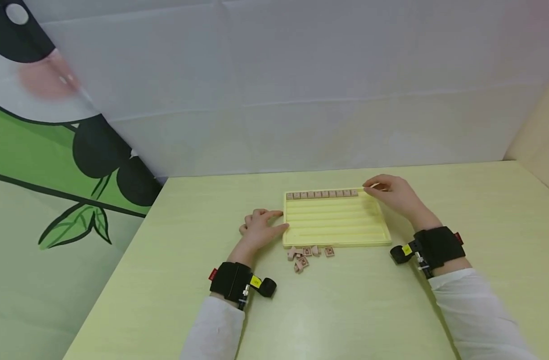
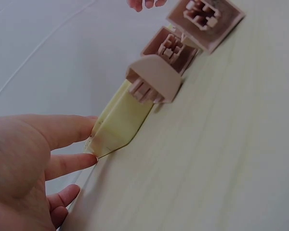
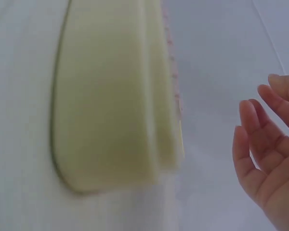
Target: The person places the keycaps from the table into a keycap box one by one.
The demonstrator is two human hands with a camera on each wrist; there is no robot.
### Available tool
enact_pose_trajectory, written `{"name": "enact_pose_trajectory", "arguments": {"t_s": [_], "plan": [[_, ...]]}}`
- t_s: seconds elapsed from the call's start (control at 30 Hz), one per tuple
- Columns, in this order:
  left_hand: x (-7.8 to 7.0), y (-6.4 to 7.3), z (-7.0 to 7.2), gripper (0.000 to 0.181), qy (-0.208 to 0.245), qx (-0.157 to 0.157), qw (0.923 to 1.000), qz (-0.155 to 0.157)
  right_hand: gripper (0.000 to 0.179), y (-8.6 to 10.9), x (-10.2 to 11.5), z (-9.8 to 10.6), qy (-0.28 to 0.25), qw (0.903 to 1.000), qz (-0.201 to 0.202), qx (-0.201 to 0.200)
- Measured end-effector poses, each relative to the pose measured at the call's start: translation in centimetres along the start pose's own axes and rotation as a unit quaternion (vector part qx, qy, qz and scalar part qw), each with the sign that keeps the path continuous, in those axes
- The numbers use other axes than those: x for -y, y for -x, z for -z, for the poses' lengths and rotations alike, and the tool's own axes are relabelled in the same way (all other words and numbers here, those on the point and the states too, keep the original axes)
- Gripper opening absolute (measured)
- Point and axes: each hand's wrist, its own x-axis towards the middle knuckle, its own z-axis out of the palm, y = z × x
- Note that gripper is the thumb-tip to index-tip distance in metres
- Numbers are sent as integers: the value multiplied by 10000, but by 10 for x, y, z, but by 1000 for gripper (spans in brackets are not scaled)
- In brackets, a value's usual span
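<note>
A pale yellow ridged tray (image 1: 333, 220) lies on the table, with a row of pinkish-brown keycaps (image 1: 323, 194) along its far groove. My left hand (image 1: 258, 231) touches the tray's left side with extended thumb and index finger; the left wrist view shows those fingertips at the tray's corner. At the far right corner is my right hand (image 1: 395, 196), its fingers loosely bent. In the right wrist view this hand (image 3: 274, 139) holds nothing. Several loose keycaps (image 1: 303, 262) lie scattered in front of the tray's near edge, some showing their hollow undersides (image 2: 171, 48).
The light wooden table (image 1: 337, 315) meets a pale hanging cloth (image 1: 301, 100) behind the tray. A cartoon print (image 1: 94, 150) covers the left side. Each wrist wears a black strap (image 1: 438, 246) with a small camera.
</note>
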Motion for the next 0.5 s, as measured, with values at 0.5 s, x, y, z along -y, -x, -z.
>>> {"name": "enact_pose_trajectory", "arguments": {"t_s": [0.5], "plan": [[2, 2, 3, 53, -69, 81, 9999, -66, 33, 20, 60, -31, 143, 9932, 1110, 321]]}}
